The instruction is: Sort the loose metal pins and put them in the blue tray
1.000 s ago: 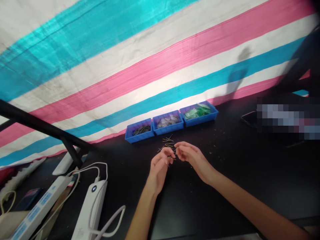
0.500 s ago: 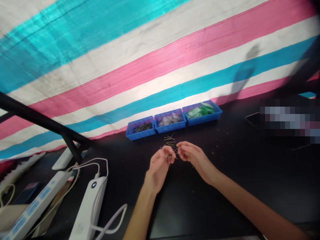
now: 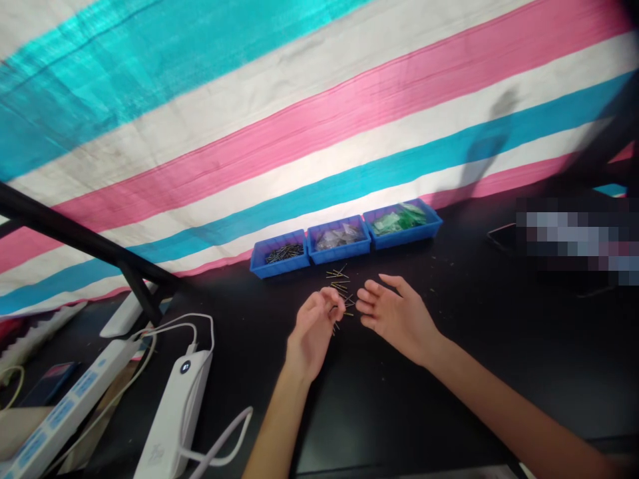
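Observation:
My left hand (image 3: 314,332) is over the black table with its fingers curled in and the thumb near the fingertips. Whether something small sits in those fingers is hidden. To its right, my right hand (image 3: 397,316) is open, fingers apart and palm turned inward, with nothing in it. Between and just beyond the hands lie several thin metal rods (image 3: 339,287), dark and gold-coloured, like small drill bits. Some are partly covered by the left fingers. Behind them stand a blue bin of similar rods (image 3: 283,254), one of clear plastic bags (image 3: 339,236) and one of green bags (image 3: 400,218).
A white power bank (image 3: 172,412) with a looped cable and a long power strip (image 3: 64,409) lie at the left. A black metal frame bar (image 3: 94,246) crosses there. A striped sheet (image 3: 279,153) hangs behind the bins. At the right is a phone-like dark object (image 3: 503,235) beside a blurred patch.
My right hand has opened, its fingers spreading, and its fingertips have moved slightly away from the left hand. My left hand stays curled, shifted only a little. The view has tilted slightly.

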A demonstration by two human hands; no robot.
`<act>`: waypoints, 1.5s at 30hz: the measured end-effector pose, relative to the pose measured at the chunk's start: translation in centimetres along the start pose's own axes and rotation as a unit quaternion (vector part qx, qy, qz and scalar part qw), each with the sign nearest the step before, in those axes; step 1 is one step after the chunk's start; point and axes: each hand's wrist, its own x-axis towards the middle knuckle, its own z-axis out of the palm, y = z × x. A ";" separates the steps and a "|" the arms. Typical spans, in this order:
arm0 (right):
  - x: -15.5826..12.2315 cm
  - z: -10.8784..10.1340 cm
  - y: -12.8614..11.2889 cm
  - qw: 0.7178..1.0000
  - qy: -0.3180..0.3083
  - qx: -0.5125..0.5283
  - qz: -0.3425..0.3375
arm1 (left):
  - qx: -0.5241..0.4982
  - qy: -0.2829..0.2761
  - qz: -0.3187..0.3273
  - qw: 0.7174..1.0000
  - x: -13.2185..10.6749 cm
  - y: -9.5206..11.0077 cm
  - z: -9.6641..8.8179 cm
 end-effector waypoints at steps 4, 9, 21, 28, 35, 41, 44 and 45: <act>-0.2 0.0 -0.2 0.998 -0.028 0.047 0.007 | 0.000 0.000 -0.001 1.000 0.1 -0.1 -0.1; -0.4 0.0 -0.3 0.999 -0.034 0.035 -0.007 | -0.040 -0.026 -0.007 0.999 0.3 -0.2 0.1; -0.7 0.0 -0.3 0.993 -0.055 0.109 0.002 | -0.018 0.037 0.007 0.999 0.5 -0.6 0.0; -1.0 0.2 -0.4 0.994 -0.062 0.090 -0.001 | 0.008 0.096 0.026 0.995 0.8 -0.5 -0.4; -1.0 0.2 -0.3 0.995 -0.081 0.064 -0.005 | 0.017 0.094 0.019 0.995 0.8 -0.7 -0.2; -1.2 0.3 -0.2 0.993 -0.117 0.029 -0.005 | 0.016 0.114 0.013 0.993 1.1 -0.7 -0.3; -1.2 0.2 -0.1 0.991 -0.129 0.016 -0.009 | 0.023 0.123 0.015 0.992 1.2 -0.6 -0.4; -1.2 0.1 0.0 0.991 -0.133 0.011 -0.010 | 0.026 0.125 0.018 0.992 1.2 -0.6 -0.5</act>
